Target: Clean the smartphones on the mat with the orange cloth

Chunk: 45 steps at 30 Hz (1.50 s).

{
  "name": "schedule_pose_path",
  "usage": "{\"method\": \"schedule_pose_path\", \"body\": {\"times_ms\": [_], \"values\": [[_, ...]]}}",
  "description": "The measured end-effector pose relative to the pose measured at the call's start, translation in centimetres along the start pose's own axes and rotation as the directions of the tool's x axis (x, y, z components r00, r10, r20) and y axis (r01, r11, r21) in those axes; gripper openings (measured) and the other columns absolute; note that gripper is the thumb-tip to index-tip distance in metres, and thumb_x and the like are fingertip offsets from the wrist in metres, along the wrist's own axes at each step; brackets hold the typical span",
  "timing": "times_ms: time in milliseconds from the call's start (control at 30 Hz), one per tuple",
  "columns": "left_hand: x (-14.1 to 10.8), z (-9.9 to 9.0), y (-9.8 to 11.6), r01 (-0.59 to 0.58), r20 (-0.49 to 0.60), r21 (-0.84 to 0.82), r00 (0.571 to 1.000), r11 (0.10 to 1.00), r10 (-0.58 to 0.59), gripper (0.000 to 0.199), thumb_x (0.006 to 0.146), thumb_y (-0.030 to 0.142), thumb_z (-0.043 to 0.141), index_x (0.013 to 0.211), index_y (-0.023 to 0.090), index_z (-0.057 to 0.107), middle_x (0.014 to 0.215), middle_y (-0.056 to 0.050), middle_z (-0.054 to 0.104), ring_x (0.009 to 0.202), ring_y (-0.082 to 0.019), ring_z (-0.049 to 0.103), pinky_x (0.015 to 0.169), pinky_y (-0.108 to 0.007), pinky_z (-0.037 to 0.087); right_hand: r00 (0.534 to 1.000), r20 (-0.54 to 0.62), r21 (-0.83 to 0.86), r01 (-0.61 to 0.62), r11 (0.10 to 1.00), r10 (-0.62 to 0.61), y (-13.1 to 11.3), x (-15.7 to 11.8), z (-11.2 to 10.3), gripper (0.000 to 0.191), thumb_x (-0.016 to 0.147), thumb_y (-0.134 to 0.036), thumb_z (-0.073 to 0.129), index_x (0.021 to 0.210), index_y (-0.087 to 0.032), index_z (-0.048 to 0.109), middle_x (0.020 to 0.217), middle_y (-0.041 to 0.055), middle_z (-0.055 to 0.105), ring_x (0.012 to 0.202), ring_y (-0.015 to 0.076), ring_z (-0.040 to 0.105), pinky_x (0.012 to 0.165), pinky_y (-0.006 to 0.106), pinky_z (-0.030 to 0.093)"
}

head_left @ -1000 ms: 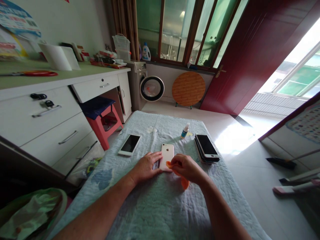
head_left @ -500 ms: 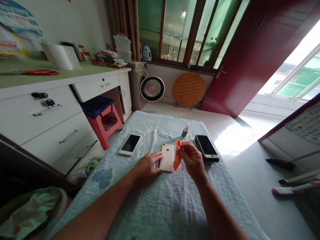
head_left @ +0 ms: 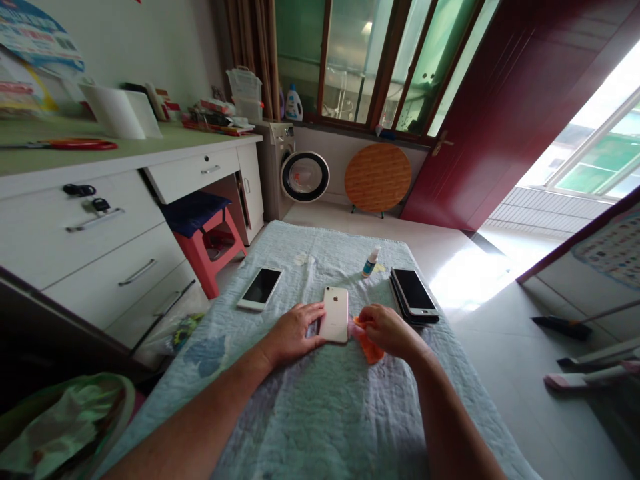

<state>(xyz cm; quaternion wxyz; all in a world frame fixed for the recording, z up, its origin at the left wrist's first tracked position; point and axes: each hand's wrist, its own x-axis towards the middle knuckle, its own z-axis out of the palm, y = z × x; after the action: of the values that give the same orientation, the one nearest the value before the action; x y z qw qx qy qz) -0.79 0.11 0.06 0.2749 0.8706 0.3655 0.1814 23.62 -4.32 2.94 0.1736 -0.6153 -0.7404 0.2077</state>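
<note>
A phone with a pale back and an apple logo (head_left: 336,316) lies face down on the quilted blue cloth (head_left: 300,407). My left hand (head_left: 296,333) steadies it from the left, fingertips and thumb against its edge. Just right of the phone, my right hand (head_left: 387,330) pinches an orange cloth (head_left: 371,349), which hangs low over the quilt. A white phone with a dark screen (head_left: 261,289) lies to the left. On the right, another white phone (head_left: 414,292) rests on a dark item. Behind my right hand stands a small spray bottle (head_left: 371,262).
A desk with drawers (head_left: 110,233) stands at the left, with a pink stool (head_left: 213,247) beside it. At the lower left is a bin (head_left: 123,407). A washing machine (head_left: 275,167), a round wooden board (head_left: 377,177) and a red door (head_left: 480,113) are farther back.
My right hand has moved down and slightly right, and its orange cloth now hangs nearer the quilt, off the phone's right edge. My left hand and the phone have stayed in place.
</note>
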Motion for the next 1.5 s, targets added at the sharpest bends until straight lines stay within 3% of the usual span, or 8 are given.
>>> {"method": "schedule_pose_path", "body": {"times_ms": [367, 533, 667, 833, 900, 1000, 1133, 1500], "values": [[0.0, 0.1, -0.1, -0.004, 0.005, 0.012, 1.0, 1.0, 0.004, 0.051, 0.076, 0.029, 0.071, 0.124, 0.019, 0.059, 0.14, -0.01, 0.053, 0.126, -0.025, 0.05, 0.108, -0.04, 0.036, 0.989, 0.147, -0.136, 0.03, 0.99, -0.01, 0.5, -0.6, 0.6, 0.01, 0.076, -0.01, 0.052, 0.078, -0.017, 0.06, 0.081, 0.0041, 0.058, 0.073, 0.0135, 0.051, 0.067, 0.024, 0.036], [0.0, 0.2, -0.2, 0.001, 0.0, 0.013, 1.0, 1.0, -0.001, 0.052, 0.076, 0.032, 0.07, 0.126, 0.022, 0.059, 0.14, -0.008, 0.053, 0.127, -0.026, 0.05, 0.108, -0.04, 0.036, 0.995, 0.082, 0.23, -0.081, 0.97, 0.063, 0.2, -0.1, 0.1, 0.008, 0.078, -0.021, 0.056, 0.071, -0.017, 0.058, 0.062, -0.0008, 0.056, 0.055, 0.0096, 0.046, 0.051, 0.021, 0.03], [0.1, 0.1, -0.4, 0.003, 0.025, 0.005, 1.0, 1.0, -0.003, 0.055, 0.078, 0.039, 0.07, 0.127, 0.019, 0.059, 0.141, -0.011, 0.052, 0.128, -0.027, 0.048, 0.109, -0.041, 0.035, 0.985, 0.147, 0.745, -0.173, 0.644, 0.095, -0.5, 0.4, 0.7, 0.023, 0.079, -0.041, 0.061, 0.079, -0.018, 0.054, 0.056, -0.0056, 0.049, 0.046, 0.0069, 0.04, 0.044, 0.018, 0.029], [0.2, 0.1, -0.4, -0.013, 0.031, 0.009, 0.999, 1.0, 0.013, 0.055, 0.079, 0.041, 0.068, 0.127, 0.017, 0.059, 0.141, -0.012, 0.051, 0.129, -0.028, 0.048, 0.11, -0.042, 0.033, 0.988, 0.104, 0.941, -0.134, 0.311, 0.111, -1.1, 1.0, 2.5, 0.035, 0.071, -0.044, 0.071, 0.089, -0.02, 0.054, 0.075, -0.0021, 0.059, 0.058, 0.009, 0.052, 0.054, 0.022, 0.045], [0.1, 0.1, -0.3, -0.009, 0.033, 0.019, 0.999, 1.0, 0.008, 0.053, 0.079, 0.039, 0.069, 0.127, 0.019, 0.059, 0.141, -0.012, 0.051, 0.129, -0.028, 0.048, 0.109, -0.041, 0.034, 0.986, 0.076, 0.928, -0.125, 0.352, 0.15, -1.0, 1.3, 3.2, 0.036, 0.073, -0.048, 0.069, 0.091, -0.019, 0.056, 0.072, -0.0018, 0.057, 0.055, 0.0096, 0.051, 0.051, 0.023, 0.044], [0.1, 0.0, -0.2, 0.009, 0.046, 0.03, 0.999, 1.0, -0.01, 0.055, 0.077, 0.035, 0.07, 0.128, 0.017, 0.058, 0.142, -0.013, 0.05, 0.129, -0.028, 0.048, 0.109, -0.041, 0.034, 0.975, -0.112, 0.771, -0.036, 0.635, 0.191, -0.7, 1.8, 3.8, 0.031, 0.08, -0.047, 0.062, 0.088, -0.017, 0.063, 0.068, -0.0007, 0.053, 0.056, 0.0109, 0.049, 0.051, 0.023, 0.042], [0.1, 0.0, 0.0, 0.022, 0.047, 0.03, 0.999, 0.999, -0.023, 0.056, 0.077, 0.03, 0.069, 0.13, 0.018, 0.056, 0.142, -0.011, 0.051, 0.129, -0.027, 0.047, 0.11, -0.041, 0.034, 0.957, -0.288, 0.308, 0.118, 0.944, -0.026, -0.9, 1.9, 4.0, 0.019, 0.087, -0.028, 0.054, 0.087, -0.018, 0.07, 0.086, 0.0048, 0.056, 0.078, 0.0147, 0.055, 0.072, 0.026, 0.044], [0.3, 0.3, -0.6, -0.006, 0.042, 0.032, 0.999, 0.999, 0.005, 0.053, 0.078, 0.033, 0.069, 0.128, 0.016, 0.058, 0.141, -0.012, 0.051, 0.129, -0.026, 0.048, 0.11, -0.041, 0.034, 0.968, -0.042, 0.089, 0.252, 0.964, -0.249, -2.4, 0.8, 3.7, 0.011, 0.086, -0.013, 0.056, 0.081, -0.018, 0.065, 0.083, 0.0011, 0.058, 0.072, 0.0104, 0.052, 0.065, 0.02, 0.036]]}}
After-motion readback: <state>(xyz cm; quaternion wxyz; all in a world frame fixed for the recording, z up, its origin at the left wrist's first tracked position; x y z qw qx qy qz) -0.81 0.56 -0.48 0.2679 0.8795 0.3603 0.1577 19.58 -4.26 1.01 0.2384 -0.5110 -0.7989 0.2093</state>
